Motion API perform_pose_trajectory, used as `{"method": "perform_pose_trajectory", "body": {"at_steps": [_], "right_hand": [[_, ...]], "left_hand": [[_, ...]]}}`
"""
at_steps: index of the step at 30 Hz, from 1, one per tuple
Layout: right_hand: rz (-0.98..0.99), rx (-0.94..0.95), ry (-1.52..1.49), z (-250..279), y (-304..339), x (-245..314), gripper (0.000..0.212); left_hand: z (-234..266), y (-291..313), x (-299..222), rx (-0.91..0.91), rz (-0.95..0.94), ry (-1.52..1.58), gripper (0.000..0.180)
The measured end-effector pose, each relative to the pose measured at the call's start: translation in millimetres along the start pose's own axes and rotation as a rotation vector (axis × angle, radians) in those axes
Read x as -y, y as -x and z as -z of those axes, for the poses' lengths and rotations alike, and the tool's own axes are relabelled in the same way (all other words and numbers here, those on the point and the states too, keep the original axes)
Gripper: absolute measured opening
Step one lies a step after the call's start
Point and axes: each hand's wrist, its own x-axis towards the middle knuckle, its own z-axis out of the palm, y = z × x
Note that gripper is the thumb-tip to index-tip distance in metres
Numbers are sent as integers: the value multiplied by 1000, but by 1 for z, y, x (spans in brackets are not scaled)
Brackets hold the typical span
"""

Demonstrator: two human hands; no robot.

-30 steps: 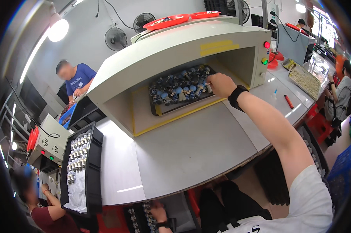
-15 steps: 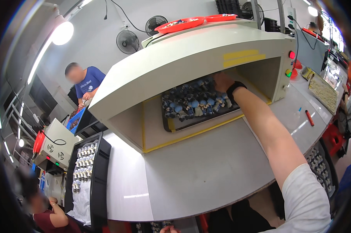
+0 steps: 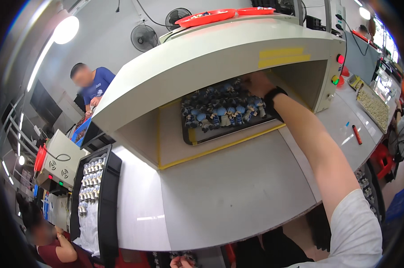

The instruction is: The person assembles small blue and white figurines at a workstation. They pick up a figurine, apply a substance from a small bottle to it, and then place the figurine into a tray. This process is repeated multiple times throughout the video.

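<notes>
My right hand (image 3: 257,83) is inside a wide cream-coloured hood (image 3: 202,62), at the back right of a dark tray (image 3: 194,141). Small figurines (image 3: 224,114) with blue caps and dark-and-white bodies crowd that tray. Shadow hides the fingertips of this hand, and the wrist wears a black band. Low at the bottom edge, below the tabletop, my left hand (image 3: 183,262) shows only in part. Its fingers are curled together, and what they hold, if anything, I cannot make out. More small figurines lie close beside it.
On the left stands a black crate (image 3: 109,196) with rows of figurines on white sheeting. A red pen (image 3: 357,135) and a tray of pale small pieces (image 3: 372,107) are on the right. Red dishes (image 3: 205,18) sit atop the hood. Two people work at left.
The view has shifted slightly. My right hand is a little deeper under the hood's upper edge, still over the tray's back right. My left hand stays low at the bottom edge.
</notes>
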Motion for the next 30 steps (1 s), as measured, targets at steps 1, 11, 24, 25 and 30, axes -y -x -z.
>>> {"method": "perform_pose_trajectory", "body": {"at_steps": [1,11,24,25,30], "right_hand": [[-17,-39,-107,6,9,3,20],[-33,151,-1060,71,242,126,13],[-164,217,-1409,47,454,183,18],[-157,217,-1369,49,459,183,19],[-180,154,-1205,56,469,183,28]], "left_hand": [[9,1,2,-28,-8,-22,11],[-3,46,-97,296,-107,373,18],[-20,118,-115,905,185,522,42],[-17,121,-117,897,225,522,43],[-11,130,-106,931,284,525,45]]}}
